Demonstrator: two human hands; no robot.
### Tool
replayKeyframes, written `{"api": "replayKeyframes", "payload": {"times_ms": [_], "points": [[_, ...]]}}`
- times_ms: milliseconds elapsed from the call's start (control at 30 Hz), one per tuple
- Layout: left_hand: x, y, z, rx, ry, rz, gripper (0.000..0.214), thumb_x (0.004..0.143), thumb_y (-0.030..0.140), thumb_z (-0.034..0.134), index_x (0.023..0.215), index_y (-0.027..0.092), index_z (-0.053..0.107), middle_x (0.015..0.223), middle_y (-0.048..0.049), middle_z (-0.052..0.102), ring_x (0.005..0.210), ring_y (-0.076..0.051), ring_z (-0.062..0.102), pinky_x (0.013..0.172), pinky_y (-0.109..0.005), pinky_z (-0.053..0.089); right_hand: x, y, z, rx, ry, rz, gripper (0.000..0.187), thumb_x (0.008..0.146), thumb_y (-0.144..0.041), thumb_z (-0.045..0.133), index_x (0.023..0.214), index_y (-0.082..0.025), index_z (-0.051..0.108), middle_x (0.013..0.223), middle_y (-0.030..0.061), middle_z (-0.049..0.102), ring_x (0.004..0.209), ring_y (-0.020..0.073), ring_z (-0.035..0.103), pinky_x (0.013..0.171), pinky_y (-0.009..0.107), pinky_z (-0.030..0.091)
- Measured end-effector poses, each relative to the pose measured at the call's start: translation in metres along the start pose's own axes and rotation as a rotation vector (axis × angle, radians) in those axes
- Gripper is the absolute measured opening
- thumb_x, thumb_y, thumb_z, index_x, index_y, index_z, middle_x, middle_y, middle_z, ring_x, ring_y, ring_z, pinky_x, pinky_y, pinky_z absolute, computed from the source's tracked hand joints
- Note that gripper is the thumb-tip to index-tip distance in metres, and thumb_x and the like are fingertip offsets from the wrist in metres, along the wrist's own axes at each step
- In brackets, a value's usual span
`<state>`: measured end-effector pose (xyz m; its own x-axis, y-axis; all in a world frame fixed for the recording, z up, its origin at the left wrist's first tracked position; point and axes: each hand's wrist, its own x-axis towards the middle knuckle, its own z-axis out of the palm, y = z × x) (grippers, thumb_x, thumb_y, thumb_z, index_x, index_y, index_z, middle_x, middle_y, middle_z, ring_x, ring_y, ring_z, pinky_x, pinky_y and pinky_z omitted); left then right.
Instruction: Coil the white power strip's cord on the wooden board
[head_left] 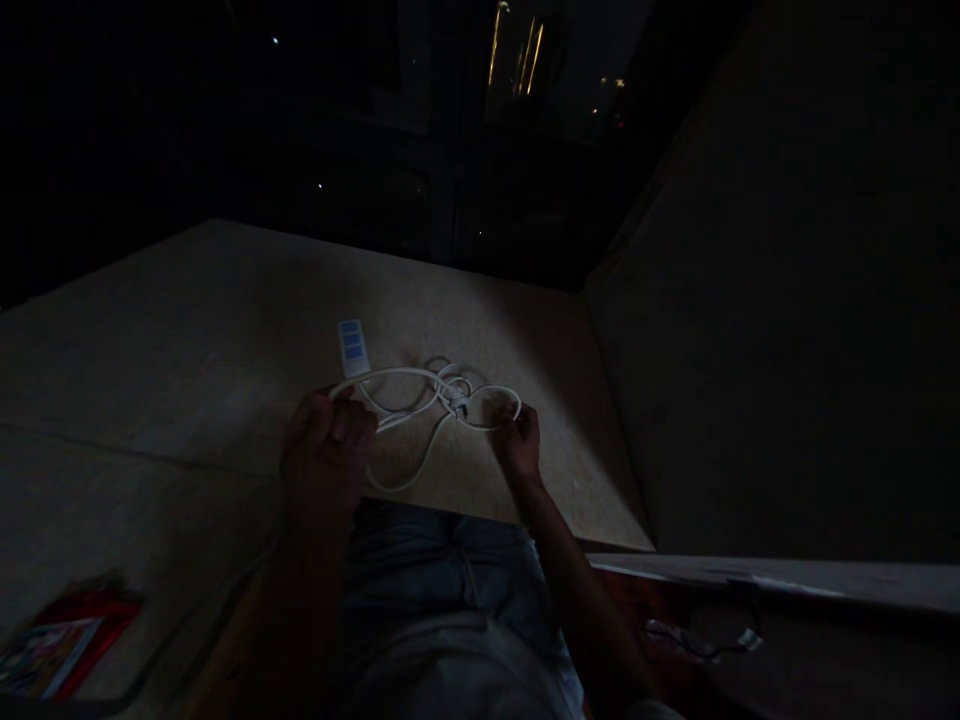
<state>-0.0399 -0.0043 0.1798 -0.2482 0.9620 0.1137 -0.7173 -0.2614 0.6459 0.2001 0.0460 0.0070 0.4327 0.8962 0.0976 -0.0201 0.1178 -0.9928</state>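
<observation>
A white power strip (353, 346) with blue socket panels lies on the pale stone ledge (247, 310). Its white cord (409, 372) spreads in loose loops between my hands, and a plug (459, 404) with dark prongs shows near the middle of the tangle. On the left, my left hand (330, 440) is closed round lengths of the cord. Over on the other side, my right hand (521, 440) pinches the rightmost loop. The fingertips of both hands are partly lost in the dim light.
A red packet (82, 635) with a printed label lies at the lower left. Dark window panes (450, 150) stand beyond the ledge, and a wall (780, 300) bounds it on the right. A clear plastic-looking piece (701, 642) lies low at the right.
</observation>
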Motion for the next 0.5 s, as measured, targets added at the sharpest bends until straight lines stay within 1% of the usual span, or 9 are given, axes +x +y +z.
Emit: {"api": "replayKeyframes", "payload": {"times_ms": [67,133,233,300,367,500], "points": [[-0.007,-0.006,0.009,-0.018,-0.012,-0.028,0.029,0.082,0.027,0.075,0.063,0.015,0.055,0.052,0.0046,0.039,0.049,-0.007,0.039,0.051,-0.021,0.039,-0.001,-0.005,0.000,0.064,-0.062,0.016,0.042,0.080,-0.046,0.068,0.112,-0.021,0.057,0.113,0.0067,0.067,0.102,0.0199,0.062,0.095,0.037,0.047],[-0.013,-0.016,0.016,-0.031,-0.025,-0.064,0.029,0.083,0.029,0.074,0.063,0.015,0.057,0.051,0.0050,0.036,0.048,-0.007,0.037,0.050,-0.020,0.038,-0.005,-0.012,-0.003,0.136,-0.094,0.045,0.047,0.077,-0.045,0.071,0.116,-0.022,0.056,0.119,0.0082,0.067,0.107,0.0217,0.062,0.098,0.040,0.047],[-0.020,-0.032,0.024,-0.059,-0.029,-0.123,0.021,0.082,0.030,0.074,0.073,0.013,0.065,0.051,0.0058,0.034,0.048,-0.006,0.034,0.049,-0.019,0.036,-0.015,-0.023,-0.011,0.178,-0.079,0.079,0.052,0.075,-0.040,0.074,0.120,-0.023,0.056,0.127,0.0090,0.065,0.116,0.0238,0.061,0.101,0.043,0.046],[-0.024,-0.040,0.027,-0.102,-0.019,-0.160,0.018,0.084,0.030,0.072,0.079,0.013,0.067,0.052,0.0060,0.032,0.049,-0.007,0.034,0.050,-0.019,0.036,-0.023,-0.030,-0.018,0.149,-0.072,0.089,0.052,0.077,-0.039,0.073,0.124,-0.024,0.055,0.132,0.0092,0.062,0.120,0.0238,0.059,0.103,0.043,0.045],[-0.026,-0.047,0.029,-0.166,-0.010,-0.204,0.018,0.089,0.029,0.066,0.082,0.013,0.067,0.054,0.0060,0.030,0.050,-0.007,0.035,0.051,-0.019,0.037,-0.030,-0.034,-0.025,0.123,-0.086,0.100,0.051,0.078,-0.039,0.072,0.125,-0.025,0.056,0.133,0.0089,0.062,0.120,0.0236,0.059,0.104,0.043,0.045],[-0.029,-0.052,0.028,-0.298,0.000,-0.325,0.020,0.095,0.025,0.055,0.084,0.012,0.066,0.055,0.0059,0.028,0.050,-0.007,0.034,0.051,-0.018,0.037,-0.039,-0.037,-0.032,0.105,-0.165,0.137,0.047,0.079,-0.043,0.071,0.120,-0.024,0.061,0.124,0.0082,0.067,0.114,0.0245,0.061,0.101,0.044,0.047]]}}
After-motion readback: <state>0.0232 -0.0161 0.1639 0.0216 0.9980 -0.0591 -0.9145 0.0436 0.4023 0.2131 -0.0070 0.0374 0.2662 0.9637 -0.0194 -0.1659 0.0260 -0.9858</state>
